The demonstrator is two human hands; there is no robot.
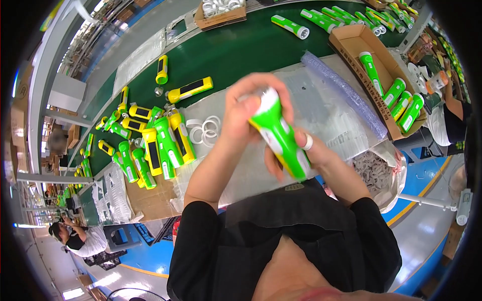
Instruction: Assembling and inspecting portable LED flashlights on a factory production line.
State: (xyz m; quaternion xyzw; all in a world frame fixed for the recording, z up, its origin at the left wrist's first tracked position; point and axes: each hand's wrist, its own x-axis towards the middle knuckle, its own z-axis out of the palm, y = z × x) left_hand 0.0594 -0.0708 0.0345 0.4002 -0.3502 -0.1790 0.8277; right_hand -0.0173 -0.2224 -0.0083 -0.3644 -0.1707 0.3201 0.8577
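in front of the person's black clothing (291, 215), a green, white and yellow flashlight (281, 135) is held tilted in the air over the near edge of the bench (236, 56). the right hand (320, 158), a white band (308, 142) on one digit, grasps its lower body; the left hand (241, 111) is curled round the white head end. the left looks busy at that head, so i'd let the right grip the body firmly while the left presses or turns evenly, square to the axis; a skewed edge would likely bind. i can't tell whether anything loose sits under the left fingers.

past the left forearm, loose white rings (206, 131) lie within easy reach, with a jumble of flashlights (163, 140) beside them, best kept from rolling into the work. over to the right, a bubble-wrap roll (344, 95) lies beside a cardboard box (359, 76) holding several flashlights. farthest off, more flashlights (320, 21) lie side by side, and a small carton (222, 21) holds white round pieces.
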